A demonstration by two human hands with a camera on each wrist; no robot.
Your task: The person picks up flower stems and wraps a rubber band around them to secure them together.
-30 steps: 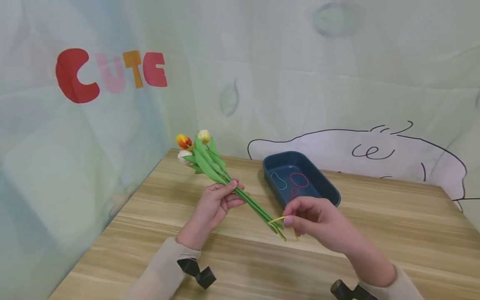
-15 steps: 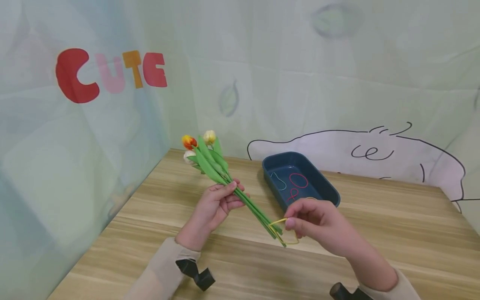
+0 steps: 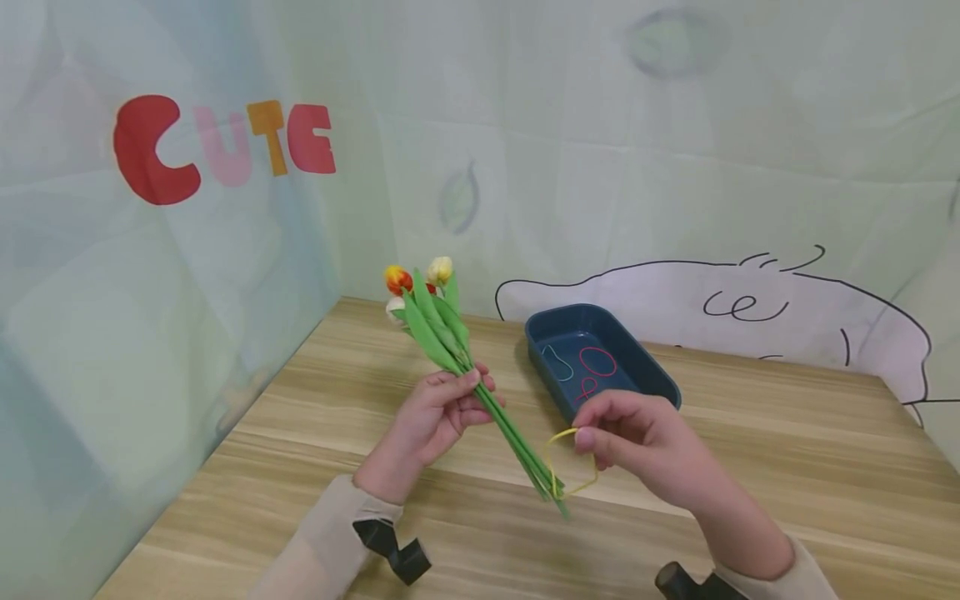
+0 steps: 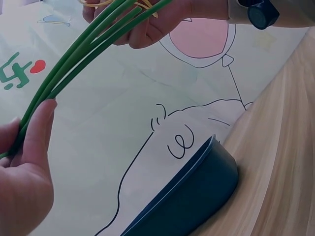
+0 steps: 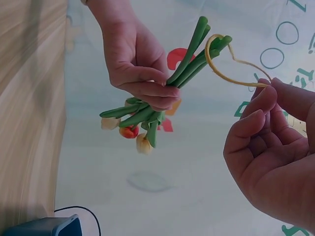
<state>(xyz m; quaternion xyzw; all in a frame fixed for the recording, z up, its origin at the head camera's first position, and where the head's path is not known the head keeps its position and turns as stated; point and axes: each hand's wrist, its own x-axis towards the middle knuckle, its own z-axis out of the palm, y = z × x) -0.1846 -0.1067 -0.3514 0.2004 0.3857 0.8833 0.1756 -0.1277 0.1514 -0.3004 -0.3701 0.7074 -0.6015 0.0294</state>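
My left hand grips a bunch of artificial tulips midway along the green stems. The blooms, orange-red and cream-white, point up and away to the left; the stem ends slope down to the right. Between thumb and fingertips, my right hand pinches a yellow rubber band. In the right wrist view that rubber band loops at the stem ends, with some of the stems inside it. The left wrist view shows the stems crossing in front of my right hand, hiding part of the band.
A dark blue tray stands on the wooden table behind my right hand. Inside it lie a red rubber band, a smaller twisted red one and a pale one. Printed cloth walls rise behind and left of the table.
The bouquet has turned steeper: its blooms have shifted right and its stem ends have dropped lower. The yellow band has opened into a wider loop at the stem ends. My right hand has barely moved.
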